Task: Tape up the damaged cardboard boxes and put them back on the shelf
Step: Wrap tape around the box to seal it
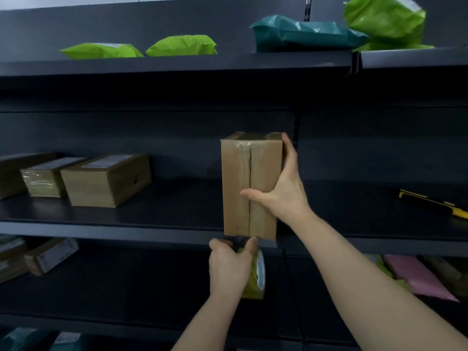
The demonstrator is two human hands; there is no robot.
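While the cardboard box (250,186) stands upright at the shelf (152,216) edge | right grip (281,191) clamps its side (thumb on seam) | left grip (229,264) clamps tape roll (258,273)

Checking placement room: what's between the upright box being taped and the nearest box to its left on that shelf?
Nothing. The head view shows only bare shelf between the upright box and the nearest box to its left.

Dark grey metal shelving (152,64) spans everything behind the fingers (288,150). A pale wall strip (76,1) shows far above them. The light is dim.
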